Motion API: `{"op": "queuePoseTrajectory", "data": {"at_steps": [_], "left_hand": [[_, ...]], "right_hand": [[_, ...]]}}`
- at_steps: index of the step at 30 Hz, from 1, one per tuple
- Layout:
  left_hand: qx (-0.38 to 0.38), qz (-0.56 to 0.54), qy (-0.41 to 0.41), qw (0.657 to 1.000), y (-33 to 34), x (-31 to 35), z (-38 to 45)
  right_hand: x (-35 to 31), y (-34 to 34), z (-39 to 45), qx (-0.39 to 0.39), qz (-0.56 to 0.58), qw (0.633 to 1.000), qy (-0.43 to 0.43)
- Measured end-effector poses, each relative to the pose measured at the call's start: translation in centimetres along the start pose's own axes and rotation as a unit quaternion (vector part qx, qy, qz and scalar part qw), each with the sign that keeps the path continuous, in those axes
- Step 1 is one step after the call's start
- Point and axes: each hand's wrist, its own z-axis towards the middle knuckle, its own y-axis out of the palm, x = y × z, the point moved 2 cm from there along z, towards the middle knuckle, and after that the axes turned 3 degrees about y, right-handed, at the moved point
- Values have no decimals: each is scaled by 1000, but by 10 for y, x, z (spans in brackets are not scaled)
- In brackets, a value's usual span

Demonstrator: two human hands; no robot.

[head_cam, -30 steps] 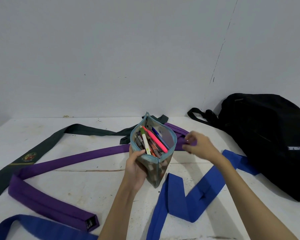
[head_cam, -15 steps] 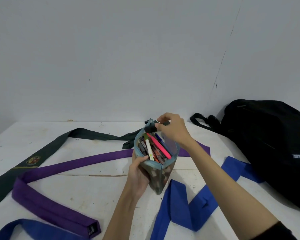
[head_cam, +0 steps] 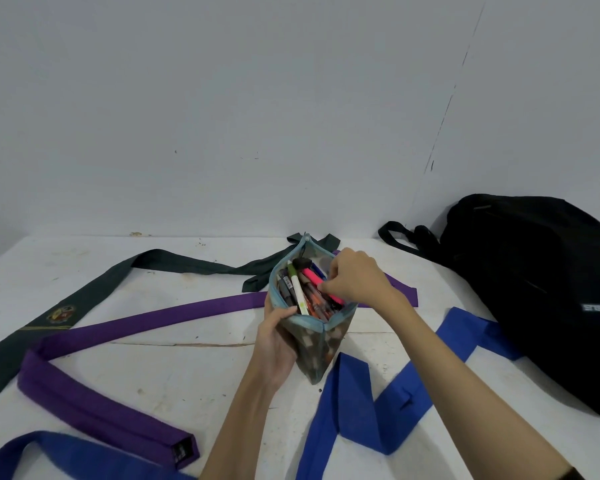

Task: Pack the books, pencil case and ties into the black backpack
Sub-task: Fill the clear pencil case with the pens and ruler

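Right hand (head_cam: pixel 355 280) moving down from the zipper end into the open case (head_cam: pixel 312 327).
Its curled fingers are pressing pens (head_cam: pixel 309 292) in; left hand (head_cam: pixel 278 344) is gripping the case, packing still pending.

Backpack (head_cam: pixel 534 289) cut by right edge

Two bare forearms are reaching forward from the bottom edge. The left hand (head_cam: pixel 278 344) is gripping the near side of an open pencil case (head_cam: pixel 312 344), thumb lying along its rim and palm wrapping underneath. The right hand (head_cam: pixel 355 278) is hovering over the opening with its back facing up, its curled fingers (head_cam: pixel 326 287) dipping down among the pens.
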Motion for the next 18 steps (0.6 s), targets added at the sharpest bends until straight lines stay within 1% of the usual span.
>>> {"op": "queuePoseTrajectory", "data": {"at_steps": [2, 5, 9, 10, 11, 13, 14, 15, 16, 17, 18], "left_hand": [[1, 7, 0, 1000, 0, 0, 0], [7, 10, -4, 1000, 0, 0, -1], [-2, 9, -7, 1000, -2, -1, 0], [-4, 11, -6, 1000, -2, -2, 0], [-4, 13, -6, 1000, -2, -2, 0], [-3, 9, -13, 1000, -1, -2, 0], [-2, 9, -21, 1000, 0, -1, -1], [1, 9, -26, 1000, 2, -1, -2], [7, 7, -22, 1000, 4, -1, -3], [15, 1, -9, 1000, 7, 0, -4], [21, -4, 9, 1000, 11, -1, -4]], "right_hand": [[-6, 4, 0, 29, 20, 999, -11], [-13, 7, -5, 40, -29, 998, -39], [-3, -1, -5, -9, -32, 999, -38], [1, -2, -4, -6, -23, 999, -35], [4, -4, -3, 16, 2, 999, -35], [14, -8, -3, 105, 55, 993, -26], [19, -10, -4, 132, 63, 989, -8], [25, -11, -6, 117, 64, 991, 20], [30, -9, -7, 60, 87, 993, 46], [33, -6, -10, -15, 139, 988, 61], [34, -2, -12, -82, 211, 972, 68]]}}
